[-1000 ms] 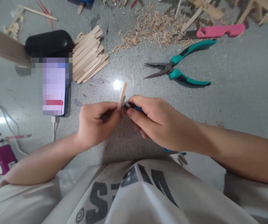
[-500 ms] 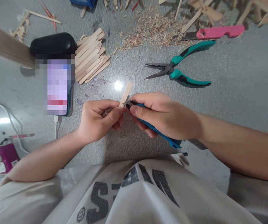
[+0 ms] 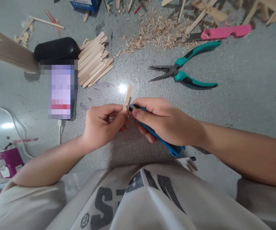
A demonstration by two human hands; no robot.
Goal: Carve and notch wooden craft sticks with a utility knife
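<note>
Between the thumb and fingers of my left hand is a flat wooden craft stick, its free rounded end pointing up and away from me. My right hand is wrapped round a blue utility knife. The knife's short blade meets the stick's right edge just above my left thumb. Left of centre lies a fanned pile of craft sticks. Beyond my right hand, long-nose pliers with teal handles rest with their jaws apart.
Wood shavings spread across the far table beside a pink folding knife. At left are a tall bottle, a black case, a phone on a cable and a purple object. A blue box stands at the back.
The craft stick has tilted a little more upright. My right hand and the knife have shifted slightly left, the knife's tail end swinging nearer my body. The view has moved slightly.
</note>
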